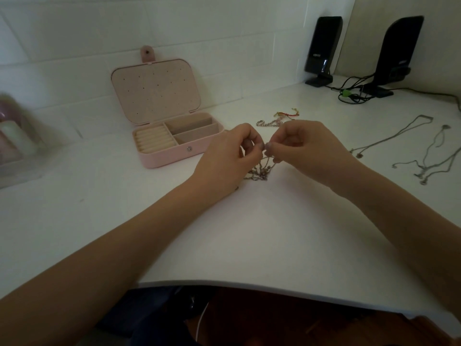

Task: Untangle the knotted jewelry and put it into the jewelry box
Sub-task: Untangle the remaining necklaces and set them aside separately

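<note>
A knotted clump of beaded chain jewelry (259, 172) hangs between my hands and trails onto the white desk. My left hand (232, 156) pinches one strand of it with curled fingers. My right hand (301, 143) pinches another strand, fingertips almost touching the left ones. The pink jewelry box (172, 156) stands open to the left of my hands, lid propped up, with ring rolls and two compartments that look bare inside. Part of the knot is hidden behind my fingers.
A silver chain bracelet (268, 123) and a red-and-gold thread bracelet (289, 114) lie just beyond my hands. Thin necklaces (424, 151) are spread at the right. Two black speakers (324, 48) with cables stand at the back right. A blurred pink container (15, 143) sits far left.
</note>
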`<move>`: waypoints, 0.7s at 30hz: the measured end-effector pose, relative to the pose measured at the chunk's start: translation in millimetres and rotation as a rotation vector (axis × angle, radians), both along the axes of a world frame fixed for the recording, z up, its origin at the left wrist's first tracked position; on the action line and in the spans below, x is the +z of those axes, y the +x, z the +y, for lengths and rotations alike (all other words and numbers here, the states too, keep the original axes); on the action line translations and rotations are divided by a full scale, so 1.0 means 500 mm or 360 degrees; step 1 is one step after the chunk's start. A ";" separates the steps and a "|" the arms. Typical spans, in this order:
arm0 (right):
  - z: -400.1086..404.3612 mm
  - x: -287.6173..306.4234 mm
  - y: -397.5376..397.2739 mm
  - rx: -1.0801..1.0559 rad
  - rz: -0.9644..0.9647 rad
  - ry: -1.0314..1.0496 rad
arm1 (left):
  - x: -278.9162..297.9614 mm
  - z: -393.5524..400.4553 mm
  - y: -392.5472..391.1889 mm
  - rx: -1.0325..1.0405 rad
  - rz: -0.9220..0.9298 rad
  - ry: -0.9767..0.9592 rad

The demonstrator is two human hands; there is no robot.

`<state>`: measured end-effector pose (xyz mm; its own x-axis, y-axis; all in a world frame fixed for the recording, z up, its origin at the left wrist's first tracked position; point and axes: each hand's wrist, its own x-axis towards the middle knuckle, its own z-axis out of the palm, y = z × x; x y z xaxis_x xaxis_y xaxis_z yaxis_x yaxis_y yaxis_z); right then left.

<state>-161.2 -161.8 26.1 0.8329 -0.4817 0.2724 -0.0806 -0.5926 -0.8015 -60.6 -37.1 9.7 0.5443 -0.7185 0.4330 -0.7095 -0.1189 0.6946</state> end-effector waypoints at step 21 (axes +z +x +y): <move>-0.002 0.013 -0.009 0.0251 0.0116 0.0406 | 0.015 0.012 0.011 0.0245 -0.0509 0.0073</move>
<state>-165.8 -162.6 32.8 0.9158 -0.3899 0.0962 -0.0661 -0.3825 -0.9216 -55.3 -31.1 17.3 0.4899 -0.6611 0.5683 -0.8615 -0.2671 0.4319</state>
